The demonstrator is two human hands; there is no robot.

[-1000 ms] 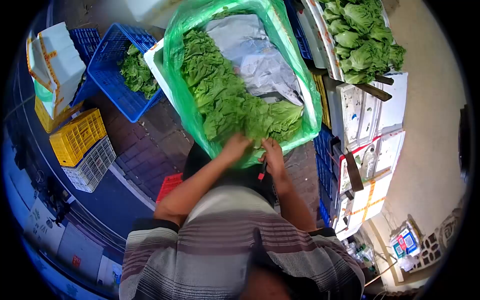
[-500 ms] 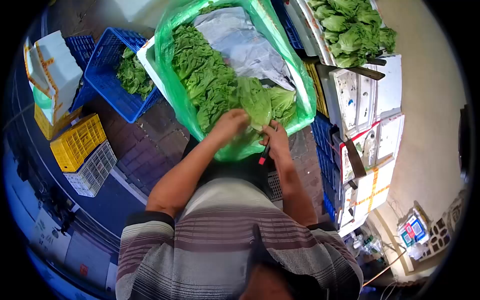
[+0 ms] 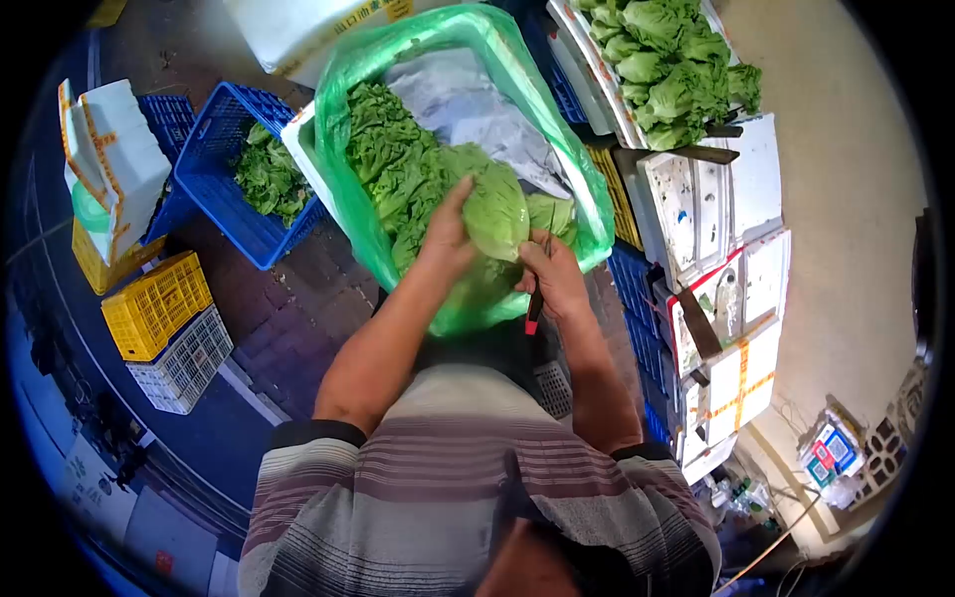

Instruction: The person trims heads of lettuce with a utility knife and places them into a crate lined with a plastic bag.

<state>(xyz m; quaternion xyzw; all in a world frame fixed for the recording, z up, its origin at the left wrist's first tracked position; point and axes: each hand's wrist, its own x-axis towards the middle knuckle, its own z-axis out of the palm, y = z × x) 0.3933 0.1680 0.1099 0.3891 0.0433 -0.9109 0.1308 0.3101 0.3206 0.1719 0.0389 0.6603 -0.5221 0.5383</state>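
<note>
A foam box lined with a green plastic bag (image 3: 587, 169) stands in front of me, with leafy lettuce (image 3: 383, 139) along its left side and crumpled grey-white paper (image 3: 463, 95) on the right. One lettuce head (image 3: 494, 211) is raised above the near part of the box. My left hand (image 3: 450, 234) holds its left side, thumb up along the leaves. At its base is my right hand (image 3: 555, 277), closed round a dark knife (image 3: 535, 303) with a red end. The blade is mostly hidden by the fingers.
On the left, a blue crate (image 3: 224, 199) holds loose leaves, near yellow (image 3: 159, 303) and white crates (image 3: 189, 363). A foam box (image 3: 119, 164) stands beyond. At right are a tray of lettuce (image 3: 667, 75), white foam boxes (image 3: 741, 378) and stacked blue crates (image 3: 637, 289).
The lettuce head has come up from the near side of the box between my hands. My left hand has shifted onto its left side. The view has moved slightly.
</note>
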